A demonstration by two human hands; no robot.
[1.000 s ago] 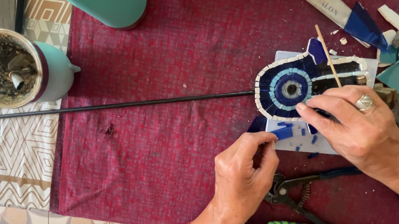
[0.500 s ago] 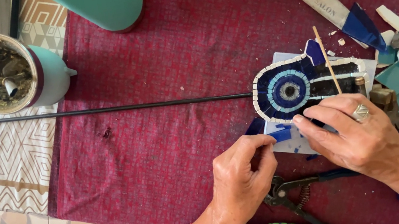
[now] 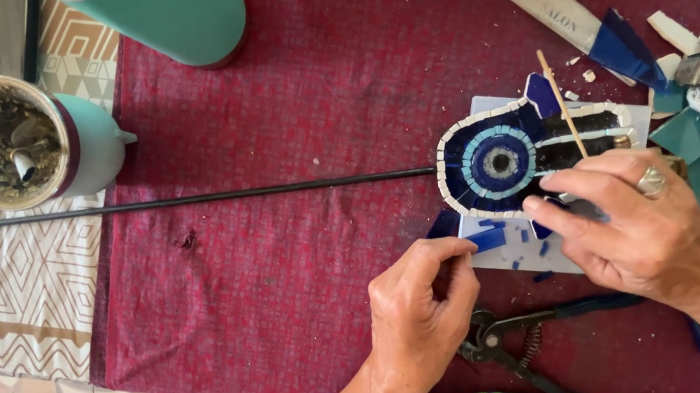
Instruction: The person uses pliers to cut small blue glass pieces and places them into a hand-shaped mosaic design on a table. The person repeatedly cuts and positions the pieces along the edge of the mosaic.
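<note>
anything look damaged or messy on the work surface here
The maroon cloth has a small frayed hole left of the mosaic piece. Loose blue tile chips lie scattered at the mosaic's lower edge between the left hand and right hand. Nothing looks spilled.

Right hand (image 3: 640, 236): shifted slightly nearer and left over the near edge of the mosaic piece (image 3: 521, 157); fingertips now lie lower on the blue tiles than a second ago.
Left hand (image 3: 420, 318): pinch at the blue shard (image 3: 484, 240) drawn a little nearer; fingers more curled.
Mosaic piece: more of its eye pattern uncovered.
</note>
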